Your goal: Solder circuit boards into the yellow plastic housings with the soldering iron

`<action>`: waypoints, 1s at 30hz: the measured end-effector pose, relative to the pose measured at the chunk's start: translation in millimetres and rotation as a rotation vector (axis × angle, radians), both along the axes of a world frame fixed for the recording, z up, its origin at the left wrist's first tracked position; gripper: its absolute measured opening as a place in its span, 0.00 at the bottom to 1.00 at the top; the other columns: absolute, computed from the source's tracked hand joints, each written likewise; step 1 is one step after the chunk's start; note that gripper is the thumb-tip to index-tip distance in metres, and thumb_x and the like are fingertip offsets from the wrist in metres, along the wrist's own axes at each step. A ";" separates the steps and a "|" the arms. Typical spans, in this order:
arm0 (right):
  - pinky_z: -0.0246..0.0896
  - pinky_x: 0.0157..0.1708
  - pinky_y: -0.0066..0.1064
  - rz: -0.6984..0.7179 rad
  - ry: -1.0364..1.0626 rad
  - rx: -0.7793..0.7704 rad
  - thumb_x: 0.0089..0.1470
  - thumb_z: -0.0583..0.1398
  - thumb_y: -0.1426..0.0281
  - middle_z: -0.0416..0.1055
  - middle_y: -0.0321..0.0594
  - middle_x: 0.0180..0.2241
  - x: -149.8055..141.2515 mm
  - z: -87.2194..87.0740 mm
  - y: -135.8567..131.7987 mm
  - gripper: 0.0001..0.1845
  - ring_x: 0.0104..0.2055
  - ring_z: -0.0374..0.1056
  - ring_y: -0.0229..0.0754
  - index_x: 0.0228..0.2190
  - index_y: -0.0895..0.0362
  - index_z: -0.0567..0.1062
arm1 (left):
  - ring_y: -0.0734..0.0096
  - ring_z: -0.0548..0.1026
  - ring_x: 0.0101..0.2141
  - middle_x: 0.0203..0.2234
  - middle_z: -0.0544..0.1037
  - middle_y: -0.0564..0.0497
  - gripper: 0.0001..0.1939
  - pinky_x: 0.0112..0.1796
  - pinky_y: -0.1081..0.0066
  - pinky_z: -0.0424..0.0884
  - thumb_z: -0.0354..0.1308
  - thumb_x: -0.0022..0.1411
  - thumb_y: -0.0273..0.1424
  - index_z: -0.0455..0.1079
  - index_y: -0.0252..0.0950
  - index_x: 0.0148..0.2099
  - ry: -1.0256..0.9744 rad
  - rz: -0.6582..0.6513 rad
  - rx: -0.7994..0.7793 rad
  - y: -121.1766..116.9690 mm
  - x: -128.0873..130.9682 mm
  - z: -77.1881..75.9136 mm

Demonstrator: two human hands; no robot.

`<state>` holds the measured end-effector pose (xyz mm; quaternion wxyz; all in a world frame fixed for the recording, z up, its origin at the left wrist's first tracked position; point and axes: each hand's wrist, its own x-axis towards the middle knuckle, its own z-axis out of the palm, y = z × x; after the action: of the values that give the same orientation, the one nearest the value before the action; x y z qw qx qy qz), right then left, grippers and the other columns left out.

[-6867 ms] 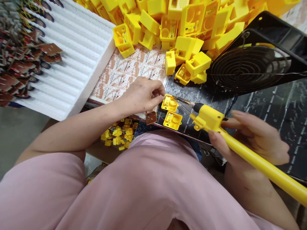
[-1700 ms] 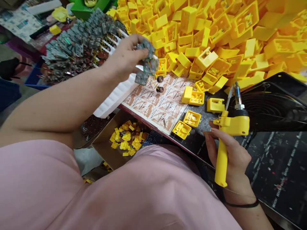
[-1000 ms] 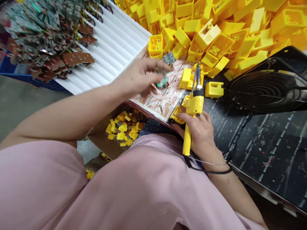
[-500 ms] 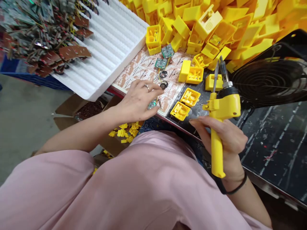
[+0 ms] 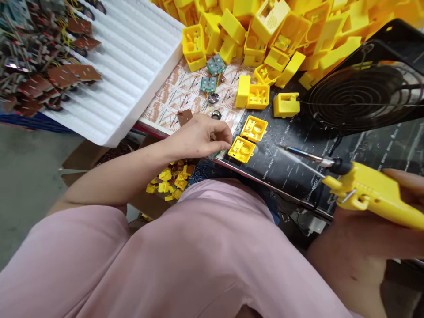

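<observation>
My left hand (image 5: 202, 137) rests at the near edge of the bench with its fingers pinched on a small part, too hidden to name, right beside a yellow open case half (image 5: 243, 149). A second yellow case half (image 5: 254, 128) lies just behind it. My right hand (image 5: 380, 229) grips a yellow soldering gun (image 5: 371, 192); its metal tip (image 5: 291, 152) points left, toward the case halves, over the black mat (image 5: 298, 145). Two small green circuit boards (image 5: 212, 73) with wired round speakers (image 5: 214, 106) lie on the patterned sheet (image 5: 172, 99).
A big heap of yellow plastic housings (image 5: 281, 26) fills the back. A black fan (image 5: 361, 97) stands at right. A white ribbed foam tray (image 5: 122, 57) and a pile of wired boards (image 5: 36, 57) are at left. A cardboard box of small yellow parts (image 5: 172, 181) sits below the bench edge.
My left hand set boards from the pile onto the patterned sheet, then slid to the yellow case half. The soldering gun swung from upright to lying level, tip pointing left.
</observation>
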<state>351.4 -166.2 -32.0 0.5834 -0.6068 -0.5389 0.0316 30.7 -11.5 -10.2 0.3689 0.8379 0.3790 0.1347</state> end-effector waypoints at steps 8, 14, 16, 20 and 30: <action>0.72 0.23 0.32 0.308 -0.147 -0.125 0.52 0.77 0.69 0.85 0.37 0.37 -29.0 20.0 -16.7 0.30 0.29 0.80 0.44 0.56 0.46 0.82 | 0.70 0.80 0.33 0.28 0.84 0.57 0.08 0.55 0.57 0.68 0.58 0.61 0.33 0.78 0.39 0.32 0.205 -0.082 0.141 -1.8 17.2 11.0; 0.71 0.21 0.27 0.536 -0.380 -0.105 0.57 0.73 0.75 0.81 0.30 0.30 -29.3 28.5 -0.9 0.17 0.28 0.78 0.40 0.42 0.48 0.75 | 0.72 0.77 0.28 0.25 0.83 0.57 0.07 0.48 0.61 0.68 0.58 0.57 0.32 0.76 0.39 0.30 0.311 -0.102 0.195 -1.0 23.3 15.2; 0.68 0.20 0.25 0.603 -0.441 -0.108 0.62 0.70 0.73 0.80 0.32 0.30 -33.7 34.7 4.6 0.13 0.28 0.78 0.37 0.42 0.49 0.72 | 0.72 0.76 0.28 0.24 0.82 0.57 0.07 0.46 0.62 0.68 0.57 0.57 0.32 0.76 0.39 0.30 0.325 -0.109 0.216 0.4 24.4 14.9; 0.73 0.29 0.23 0.647 -0.505 -0.054 0.66 0.68 0.73 0.80 0.33 0.30 -39.8 44.7 11.4 0.10 0.30 0.78 0.34 0.41 0.52 0.72 | 0.70 0.75 0.27 0.23 0.81 0.58 0.06 0.46 0.63 0.68 0.58 0.55 0.32 0.76 0.40 0.29 0.361 -0.112 0.224 1.8 28.0 14.9; 0.77 0.32 0.25 0.679 -0.613 -0.073 0.57 0.73 0.78 0.82 0.34 0.33 -39.6 51.5 9.5 0.16 0.34 0.78 0.34 0.40 0.54 0.74 | 0.69 0.75 0.26 0.21 0.78 0.56 0.05 0.50 0.57 0.69 0.59 0.54 0.32 0.74 0.39 0.27 0.393 -0.101 0.242 0.0 33.8 13.8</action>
<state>311.8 -156.7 19.5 0.3321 -0.3973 -0.8535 0.0588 64.6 -11.5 3.6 0.1914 0.9040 0.3822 -0.0052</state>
